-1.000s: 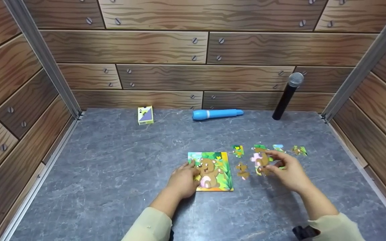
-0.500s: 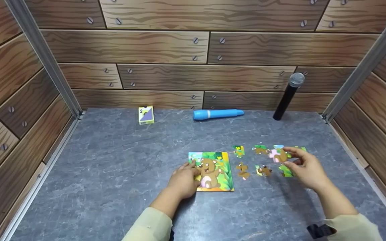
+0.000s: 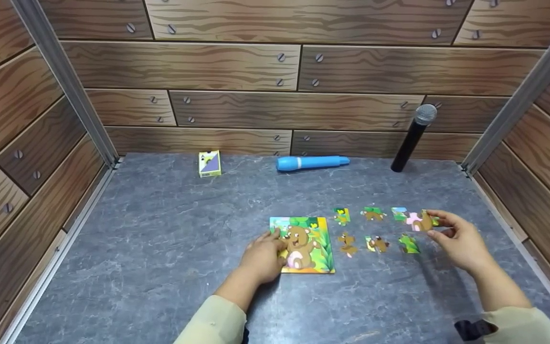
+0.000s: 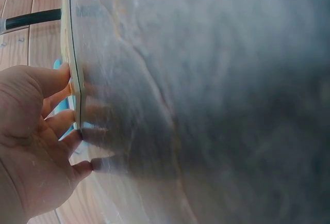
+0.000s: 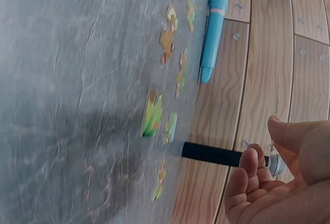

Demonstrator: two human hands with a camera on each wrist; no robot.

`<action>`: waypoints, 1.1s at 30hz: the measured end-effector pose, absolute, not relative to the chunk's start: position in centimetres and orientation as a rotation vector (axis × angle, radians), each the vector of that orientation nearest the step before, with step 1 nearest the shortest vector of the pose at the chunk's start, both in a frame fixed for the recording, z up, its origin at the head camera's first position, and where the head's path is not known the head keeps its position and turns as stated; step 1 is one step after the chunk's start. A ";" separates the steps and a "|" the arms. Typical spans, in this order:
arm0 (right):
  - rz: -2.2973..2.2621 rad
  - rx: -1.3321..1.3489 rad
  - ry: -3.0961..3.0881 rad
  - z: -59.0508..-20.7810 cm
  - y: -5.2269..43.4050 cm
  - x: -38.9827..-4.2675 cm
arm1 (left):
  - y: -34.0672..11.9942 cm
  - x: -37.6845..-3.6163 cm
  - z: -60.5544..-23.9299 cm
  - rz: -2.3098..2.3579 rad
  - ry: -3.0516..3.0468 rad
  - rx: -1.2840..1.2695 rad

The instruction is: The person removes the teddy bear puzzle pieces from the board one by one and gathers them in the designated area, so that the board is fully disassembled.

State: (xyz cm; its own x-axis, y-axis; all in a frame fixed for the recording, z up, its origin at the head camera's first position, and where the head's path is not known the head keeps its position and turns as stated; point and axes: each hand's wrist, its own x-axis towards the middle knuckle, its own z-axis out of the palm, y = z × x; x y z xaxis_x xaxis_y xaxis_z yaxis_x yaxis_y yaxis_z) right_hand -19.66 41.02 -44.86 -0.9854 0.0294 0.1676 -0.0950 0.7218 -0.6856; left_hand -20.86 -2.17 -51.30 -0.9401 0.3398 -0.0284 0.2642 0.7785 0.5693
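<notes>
My left hand (image 3: 263,258) rests on the left side of a square bear picture puzzle board (image 3: 308,246), its fingers lying over the edge and covering part of the picture. From the left wrist, the board (image 4: 75,69) appears edge-on, with thumb and fingertips along it. Between thumb and fingers my right hand (image 3: 461,243) pinches a pink-and-brown jigsaw piece (image 3: 418,221), raised over the loose pieces at the far right. The right wrist view catches this jigsaw piece (image 5: 278,97) as a thin sliver at the thumb.
Several loose jigsaw pieces lie in two rows right of the board, among them a green piece (image 3: 408,243) and a brown bear piece (image 3: 346,244). Along the back stand a card box (image 3: 209,164), a lying blue microphone-shaped object (image 3: 311,163) and an upright black microphone (image 3: 411,138).
My right hand has carried the pinched jigsaw piece rightward above the loose pieces, uncovering the middle ones. My left hand has stayed on the board.
</notes>
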 end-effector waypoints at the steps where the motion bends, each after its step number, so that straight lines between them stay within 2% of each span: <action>1: 1.106 0.053 -2.760 -44.9 41.3 -19.7 | -2.2 -20.9 -51.3 0.878 2.841 0.485; 16: 1.089 0.003 -2.784 -46.3 44.4 -20.1 | -2.2 -20.9 -51.4 0.881 2.840 0.474; 33: 1.058 -0.168 -2.922 -49.5 48.2 -20.4 | -2.2 -20.9 -51.4 0.859 2.858 0.481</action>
State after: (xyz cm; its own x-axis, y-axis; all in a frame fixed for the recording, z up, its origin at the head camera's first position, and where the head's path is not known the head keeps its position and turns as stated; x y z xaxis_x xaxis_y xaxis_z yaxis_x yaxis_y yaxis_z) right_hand -20.37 48.21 -49.53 -0.9937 0.1114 -0.0094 0.0916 0.7632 -0.6396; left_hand -20.94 -2.16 -51.42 -0.9425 0.3335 -0.0219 0.2662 0.7886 0.5542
